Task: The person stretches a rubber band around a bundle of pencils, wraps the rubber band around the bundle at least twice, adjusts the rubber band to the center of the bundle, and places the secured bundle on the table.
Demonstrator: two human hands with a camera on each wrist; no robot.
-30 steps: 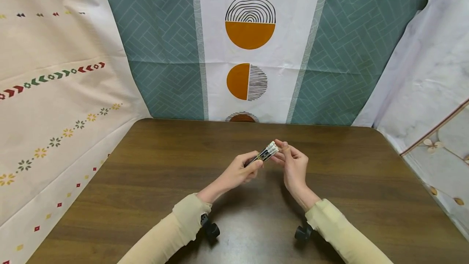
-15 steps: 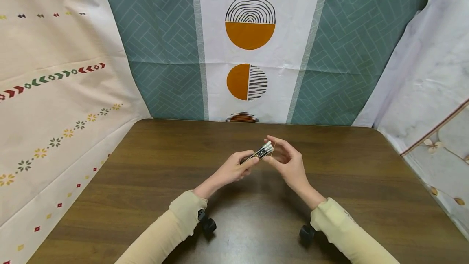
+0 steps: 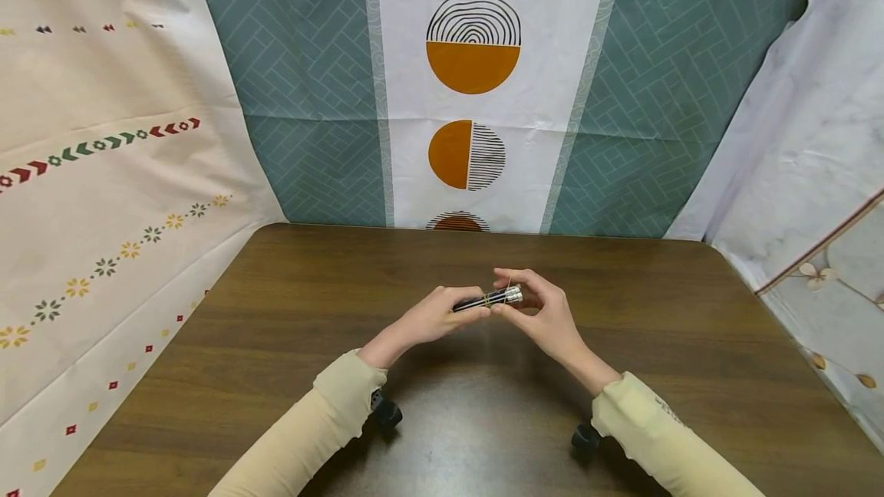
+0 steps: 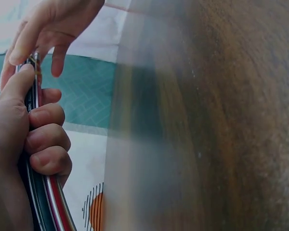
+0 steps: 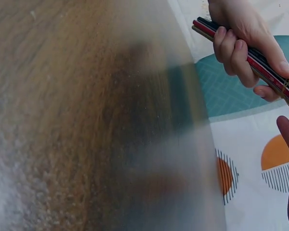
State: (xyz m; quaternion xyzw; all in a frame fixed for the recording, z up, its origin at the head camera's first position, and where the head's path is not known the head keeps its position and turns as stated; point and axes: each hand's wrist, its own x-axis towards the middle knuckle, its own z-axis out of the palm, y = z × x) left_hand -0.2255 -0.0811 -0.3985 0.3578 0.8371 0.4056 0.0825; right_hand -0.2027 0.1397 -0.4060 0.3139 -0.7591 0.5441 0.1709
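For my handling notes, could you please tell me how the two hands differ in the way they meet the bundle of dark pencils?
The left hand grips the bundle of dark pencils along its shaft with curled fingers; the right hand only pinches its white-tipped end. The left hand sits nearer the bundle's middle, the right beyond the thin yellowish rubber band. Both wear cream sleeves and are held above the brown wooden table.

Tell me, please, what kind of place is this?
Probably a small makeshift recording corner indoors, not a real workshop. A brown wooden table stands against patterned sheets hung as a backdrop on all sides. The left hand and right hand hold a bundle of pencils above it.
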